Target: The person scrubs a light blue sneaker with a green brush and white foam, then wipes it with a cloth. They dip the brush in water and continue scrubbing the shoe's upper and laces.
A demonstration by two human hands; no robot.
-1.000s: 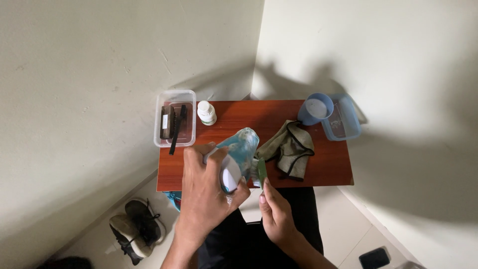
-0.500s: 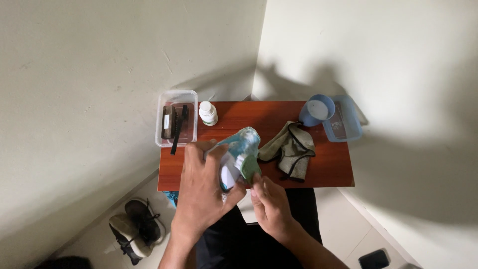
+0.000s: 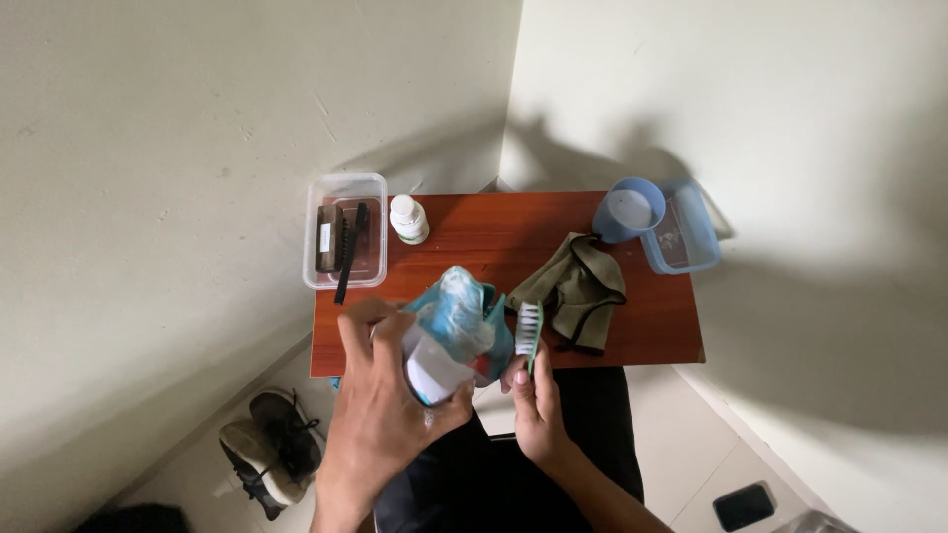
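**Shoe in the left hand, brush in the right**

The left hand [image 3: 390, 395] is closed around a light blue and white shoe [image 3: 449, 331], and it holds the shoe above the near edge of the red-brown table [image 3: 474, 222]. The right hand [image 3: 538, 400] grips a small green brush [image 3: 529, 331] with white bristles; the brush stands upright, just beside the shoe. Behind the brush, an olive green cloth [image 3: 573, 286] lies crumpled on the table. At the far left is a clear plastic box [image 3: 344, 232] with dark brushes inside, and a small white bottle [image 3: 408, 218] stands next to it. At the far right are a blue cup [image 3: 628, 209] and a clear blue container [image 3: 681, 229]. On the floor at the left lies a pair of dark shoes [image 3: 272, 454].
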